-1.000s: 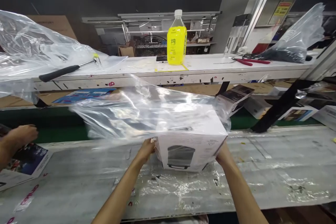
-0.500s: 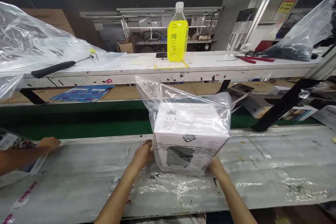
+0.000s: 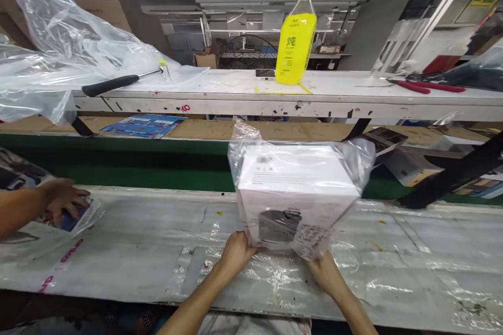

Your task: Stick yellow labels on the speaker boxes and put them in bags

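Note:
A white carton (image 3: 298, 183) with a dark appliance picture on its near side stands on the bench in front of me. Around it is a loose clear plastic bag (image 3: 356, 165), bunched above its far corners and gathered low at the near side. My left hand (image 3: 238, 251) is closed on the bag at the carton's lower left corner. At the lower right, my right hand (image 3: 323, 269) pinches the gathered plastic, its fingertips partly hidden by the bag. The carton's underside is hidden.
At far left a co-worker's hand (image 3: 65, 201) lies spread on a printed box. The raised shelf (image 3: 236, 105) carries a yellow drink bottle (image 3: 295, 49), a phone (image 3: 265, 74), a black-handled tool (image 3: 112, 85), red-handled pliers (image 3: 428, 86) and plastic bags. A green strip (image 3: 157, 167) runs behind the worktop (image 3: 149, 251).
My hands have come closer together along the carton's near lower edge. The bag's printed lettering has bunched down to the right. The co-worker's hand has spread over its box.

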Motion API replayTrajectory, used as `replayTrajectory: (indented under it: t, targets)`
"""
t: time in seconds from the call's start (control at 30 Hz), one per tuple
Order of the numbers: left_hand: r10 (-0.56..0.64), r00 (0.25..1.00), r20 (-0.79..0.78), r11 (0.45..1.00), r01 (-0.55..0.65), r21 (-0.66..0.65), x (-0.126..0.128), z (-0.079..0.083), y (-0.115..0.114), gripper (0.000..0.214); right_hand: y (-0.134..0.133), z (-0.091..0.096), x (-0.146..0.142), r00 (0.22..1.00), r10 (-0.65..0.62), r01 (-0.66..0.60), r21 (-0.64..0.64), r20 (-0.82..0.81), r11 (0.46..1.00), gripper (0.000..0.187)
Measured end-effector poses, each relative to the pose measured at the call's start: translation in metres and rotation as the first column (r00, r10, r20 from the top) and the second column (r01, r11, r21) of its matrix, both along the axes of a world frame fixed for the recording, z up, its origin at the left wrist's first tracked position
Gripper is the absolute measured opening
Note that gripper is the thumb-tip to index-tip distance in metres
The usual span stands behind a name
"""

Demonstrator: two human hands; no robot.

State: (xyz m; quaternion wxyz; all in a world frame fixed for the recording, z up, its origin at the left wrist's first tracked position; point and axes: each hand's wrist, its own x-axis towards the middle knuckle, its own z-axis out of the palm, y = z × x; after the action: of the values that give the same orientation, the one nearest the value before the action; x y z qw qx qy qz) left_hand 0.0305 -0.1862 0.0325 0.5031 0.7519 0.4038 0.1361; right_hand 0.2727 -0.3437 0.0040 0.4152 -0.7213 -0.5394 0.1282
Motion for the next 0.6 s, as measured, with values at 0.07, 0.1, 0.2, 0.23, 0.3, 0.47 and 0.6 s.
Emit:
replayTrajectory:
  t: [0.07, 0.1, 0.2, 0.23, 0.3, 0.47, 0.6]
  targets:
    - [0.041, 0.993, 0.112, 0.999, -0.037, -0.039, -0.003, -0.001, 0.000, 0.037, 0.009, 0.018, -0.004, 0.999, -0.005, 0.004, 0.048, 0.034, 0.999, 0.053]
    - [0.068, 0.983, 0.170, 0.996, -0.056, -0.070, -0.004, -0.002, 0.000, 0.038, 0.014, 0.030, -0.007, 0.997, -0.007, 0.001, 0.080, 0.080, 0.997, 0.059]
    - [0.178, 0.932, 0.315, 0.972, -0.116, -0.206, -0.009, -0.003, -0.005, 0.044, 0.034, 0.081, -0.025, 0.958, 0.007, -0.059, 0.175, 0.287, 0.983, 0.068]
    - [0.227, 0.910, 0.346, 0.956, -0.139, -0.260, -0.011, -0.003, -0.008, 0.046, 0.043, 0.101, -0.034, 0.935, 0.028, -0.104, 0.198, 0.353, 0.975, 0.068]
    - [0.358, 0.854, 0.378, 0.898, -0.204, -0.390, -0.016, -0.001, -0.015, 0.051, 0.068, 0.143, -0.056, 0.886, 0.082, -0.210, 0.237, 0.457, 0.949, 0.063]
    - [0.627, 0.669, 0.399, 0.722, -0.308, -0.619, -0.040, 0.021, -0.021, 0.065, 0.156, 0.242, -0.139, 0.748, 0.274, -0.493, 0.228, 0.605, 0.840, 0.036]
    - [0.658, 0.564, 0.498, 0.706, -0.233, -0.669, -0.079, 0.069, 0.008, 0.070, 0.222, 0.294, -0.224, 0.636, 0.392, -0.633, 0.159, 0.665, 0.758, 0.054]
